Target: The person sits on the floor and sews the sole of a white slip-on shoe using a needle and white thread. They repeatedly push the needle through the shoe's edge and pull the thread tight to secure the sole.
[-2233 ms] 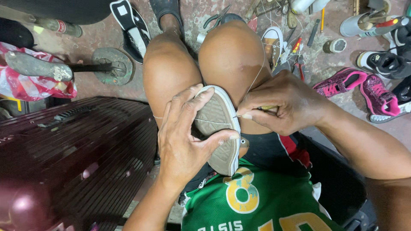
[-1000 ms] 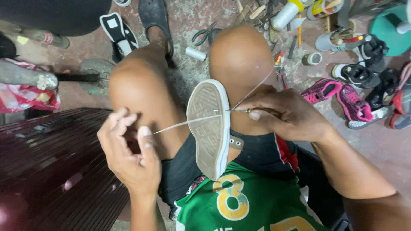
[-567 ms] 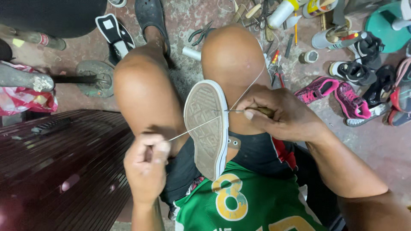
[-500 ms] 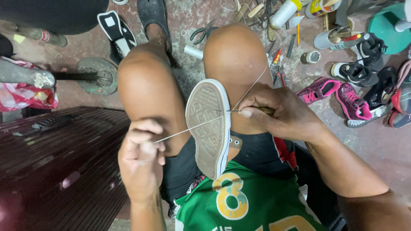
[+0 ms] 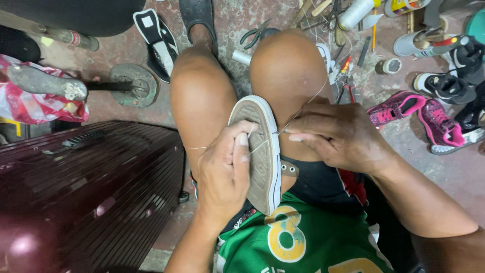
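Note:
A grey canvas shoe (image 5: 266, 169) with a worn tan sole stands sole-up, wedged between my bare knees. My left hand (image 5: 222, 172) wraps over the sole's left side, fingers pressed on it, with a pale thread (image 5: 258, 146) running under the fingertips. My right hand (image 5: 338, 136) rests on my right thigh. It is pinched on a thin stitching needle at the sole's right edge, and the needle is mostly hidden by the fingers. From there the thread (image 5: 308, 103) trails up over my right knee.
A dark red slatted bench (image 5: 91, 192) fills the lower left. On the floor lie pink shoes (image 5: 404, 106), black shoes (image 5: 444, 83), pliers (image 5: 256, 33), a white spool (image 5: 356, 10), a round metal stand (image 5: 132, 83), a black sandal (image 5: 156, 40) and a red-white bag (image 5: 35, 103).
My left hand was pulling the thread taut out to the left. It has come back onto the sole and grips the shoe. The right hand stays at the sole's edge.

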Tool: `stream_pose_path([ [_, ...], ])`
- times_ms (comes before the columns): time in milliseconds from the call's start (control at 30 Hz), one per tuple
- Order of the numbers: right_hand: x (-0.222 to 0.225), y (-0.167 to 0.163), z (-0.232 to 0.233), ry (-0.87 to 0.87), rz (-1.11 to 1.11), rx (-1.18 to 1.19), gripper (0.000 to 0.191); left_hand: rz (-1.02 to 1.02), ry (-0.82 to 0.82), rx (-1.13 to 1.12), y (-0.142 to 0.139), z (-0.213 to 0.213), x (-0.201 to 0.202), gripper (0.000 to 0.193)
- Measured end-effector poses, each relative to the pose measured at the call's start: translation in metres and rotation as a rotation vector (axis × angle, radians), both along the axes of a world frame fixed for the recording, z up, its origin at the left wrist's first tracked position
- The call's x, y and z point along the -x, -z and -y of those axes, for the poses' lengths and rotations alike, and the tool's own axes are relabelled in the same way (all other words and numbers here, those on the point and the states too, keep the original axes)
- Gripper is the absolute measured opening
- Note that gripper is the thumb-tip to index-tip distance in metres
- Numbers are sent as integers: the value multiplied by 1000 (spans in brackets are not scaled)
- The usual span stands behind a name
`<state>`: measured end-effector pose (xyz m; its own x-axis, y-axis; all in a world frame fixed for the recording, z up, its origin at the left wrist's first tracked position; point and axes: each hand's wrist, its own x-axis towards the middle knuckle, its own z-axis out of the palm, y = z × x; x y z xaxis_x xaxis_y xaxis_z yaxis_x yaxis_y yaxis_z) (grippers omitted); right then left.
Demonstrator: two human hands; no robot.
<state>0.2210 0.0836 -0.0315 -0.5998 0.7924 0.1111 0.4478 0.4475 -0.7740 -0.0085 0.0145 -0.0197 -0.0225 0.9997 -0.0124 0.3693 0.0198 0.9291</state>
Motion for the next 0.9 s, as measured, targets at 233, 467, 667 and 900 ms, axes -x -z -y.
stream_pose_path([
  [233, 1, 5, 5, 7, -71, 31, 12, -71, 28, 58, -6, -8, -7, 16],
  [467, 1, 4, 10, 23, -20, -25, 15, 83, 23, 259, -2, -3, -5, 16],
  [667, -3, 0, 8, -9, 12, 0, 18, 537, -38, 315, 14, 3, -4, 20],
  [900, 0, 1, 7, 12, 14, 62, 14, 865, -56, 384, 24, 6, -3, 23],
])
